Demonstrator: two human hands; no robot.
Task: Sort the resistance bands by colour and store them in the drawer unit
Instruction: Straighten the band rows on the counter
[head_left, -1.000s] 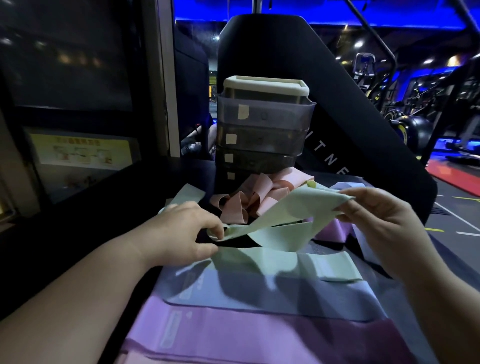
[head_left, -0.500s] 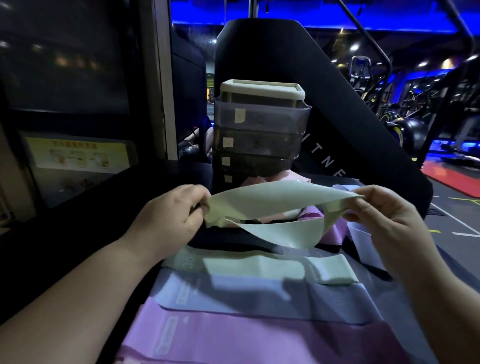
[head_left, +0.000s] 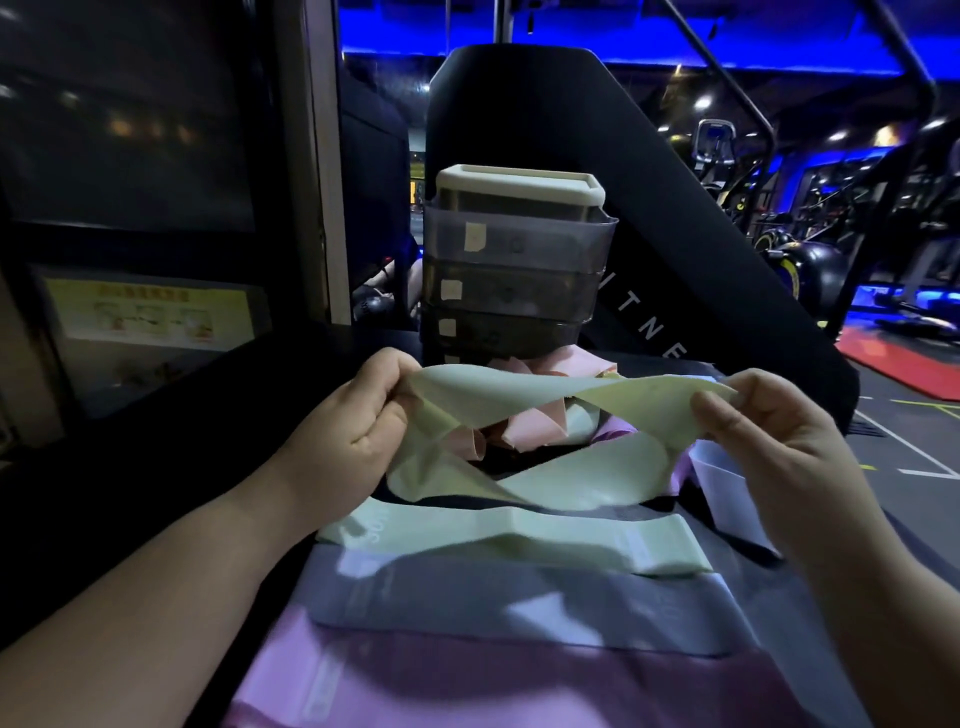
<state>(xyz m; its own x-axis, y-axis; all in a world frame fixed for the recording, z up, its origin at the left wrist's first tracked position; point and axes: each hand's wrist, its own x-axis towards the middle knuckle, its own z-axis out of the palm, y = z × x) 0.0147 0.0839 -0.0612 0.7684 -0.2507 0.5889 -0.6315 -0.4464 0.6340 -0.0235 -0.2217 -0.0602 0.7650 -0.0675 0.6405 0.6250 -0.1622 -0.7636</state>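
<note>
The left hand (head_left: 358, 431) has come up off the pile, and the green band (head_left: 545, 402) now runs left to right between both hands, twisted, its lower loop sagging. Left fingers curl round one end; the right hand (head_left: 769, 441) pinches the other. Behind the stretched band, half hidden, pink bands (head_left: 530, 423) bunch against the drawer unit (head_left: 514, 270). Nearer the camera lie a flat green band (head_left: 519, 540), a grey band (head_left: 519, 608) and a purple band (head_left: 467, 686).

Dim, blue-lit, perhaps slightly blurred

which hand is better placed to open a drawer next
Probably left: the left hand grips the green band right beside the drawer unit, while the right hand holds the other end farther off.
</note>
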